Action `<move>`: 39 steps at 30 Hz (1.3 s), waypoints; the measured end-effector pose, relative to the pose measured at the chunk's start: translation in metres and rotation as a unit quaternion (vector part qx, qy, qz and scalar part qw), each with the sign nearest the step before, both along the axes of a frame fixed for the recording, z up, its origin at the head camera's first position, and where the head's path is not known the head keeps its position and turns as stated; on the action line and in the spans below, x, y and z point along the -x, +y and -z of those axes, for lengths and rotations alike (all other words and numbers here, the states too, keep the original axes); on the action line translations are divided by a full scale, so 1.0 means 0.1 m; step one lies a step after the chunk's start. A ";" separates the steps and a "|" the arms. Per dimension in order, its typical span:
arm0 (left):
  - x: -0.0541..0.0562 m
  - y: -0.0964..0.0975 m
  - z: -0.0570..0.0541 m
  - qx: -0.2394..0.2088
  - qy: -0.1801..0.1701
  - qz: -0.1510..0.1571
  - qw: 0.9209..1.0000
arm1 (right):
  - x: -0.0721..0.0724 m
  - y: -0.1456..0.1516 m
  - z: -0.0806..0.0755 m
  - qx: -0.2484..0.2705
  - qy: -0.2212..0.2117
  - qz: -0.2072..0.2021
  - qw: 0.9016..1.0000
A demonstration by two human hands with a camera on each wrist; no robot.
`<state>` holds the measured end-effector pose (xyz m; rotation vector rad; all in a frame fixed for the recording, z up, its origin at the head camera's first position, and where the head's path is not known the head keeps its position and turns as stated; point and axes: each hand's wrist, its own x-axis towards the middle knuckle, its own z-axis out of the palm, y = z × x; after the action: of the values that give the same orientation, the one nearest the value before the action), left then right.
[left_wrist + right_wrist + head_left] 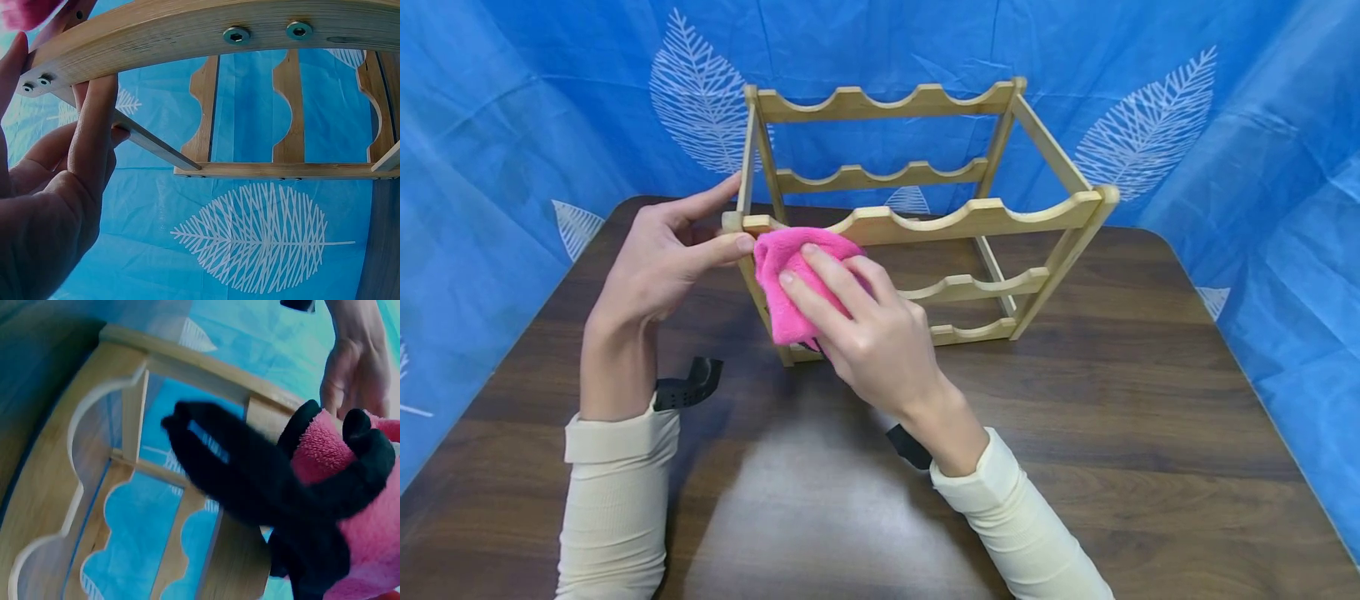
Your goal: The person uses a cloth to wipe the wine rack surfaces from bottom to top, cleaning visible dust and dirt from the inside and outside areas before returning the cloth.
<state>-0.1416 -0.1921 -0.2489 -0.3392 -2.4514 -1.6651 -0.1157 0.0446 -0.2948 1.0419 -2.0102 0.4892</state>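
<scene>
A light wooden wine rack [977,218] with scalloped rails stands upright on the table. My left hand [647,258] grips its near left upper corner, thumb in front and fingers on the outer side. In the left wrist view, the fingers of that hand [56,206] lie around the rack's side bar [156,37], close to two screw heads. My right hand [880,350] holds a fluffy pink cloth [797,275] against the left end of the front top rail, its thumb hidden. Black trim and a black loop [237,456] on the cloth [325,447] show in the right wrist view.
The dark wood-grain table [1112,433] lies under the rack. Blue sheeting [880,42] printed with white leaves hangs behind and at both sides. A black strap [688,387] sits at the left wrist, another black strap [910,446] at the right.
</scene>
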 end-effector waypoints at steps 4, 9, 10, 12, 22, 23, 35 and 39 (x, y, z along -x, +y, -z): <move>0.00 0.00 0.00 -0.014 -0.004 0.007 1.000 | -0.04 -0.07 0.04 -0.026 0.009 -0.038 0.999; 0.02 0.00 0.01 -0.017 0.001 0.008 1.000 | -0.09 -0.19 0.15 -0.060 0.022 -0.032 0.997; 0.02 0.00 0.01 -0.016 0.002 0.007 1.000 | -0.09 -0.21 0.17 -0.066 0.030 -0.026 0.997; 0.02 0.00 0.01 -0.014 0.000 0.002 1.000 | -0.09 -0.25 0.21 -0.076 0.046 -0.008 0.996; 0.02 -0.01 0.01 -0.007 -0.003 0.003 1.000 | -0.04 -0.25 0.32 -0.115 0.019 0.071 0.991; 0.01 -0.01 0.01 -0.007 -0.003 0.004 1.000 | -0.04 -0.25 0.32 -0.121 0.015 0.074 0.990; 0.02 -0.01 0.00 -0.012 0.001 0.017 1.000 | -0.11 -0.25 0.32 -0.164 -0.008 0.130 0.978; 0.02 -0.01 0.00 -0.010 0.004 0.019 1.000 | -0.06 -0.27 0.37 -0.152 0.033 0.142 0.978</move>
<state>-0.1438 -0.1932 -0.2489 -0.3918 -2.4356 -1.7002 -0.1094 0.0174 -0.3323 0.9113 -2.1724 -0.0050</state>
